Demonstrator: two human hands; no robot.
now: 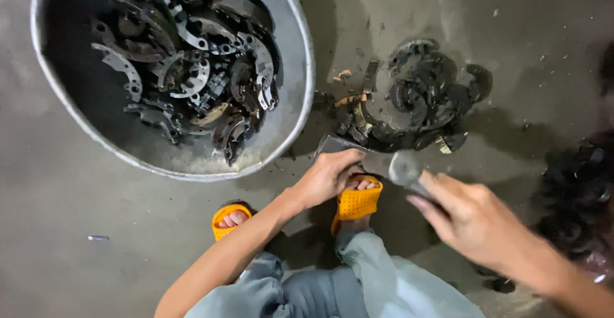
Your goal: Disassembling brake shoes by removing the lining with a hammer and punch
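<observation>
Left hand (pixel 329 176) is closed over a dark flat metal piece (pixel 336 145), pinning it to the concrete floor (pixel 57 190) just ahead of the yellow sandal (pixel 358 203). Right hand (pixel 470 219) is wrapped around the handle of a hammer (pixel 400 166), whose blurred head sits just right of the left hand's fingers. A pile of curved brake shoes (pixel 422 100) lies beyond. A large metal basin (pixel 291 30) at left holds more.
</observation>
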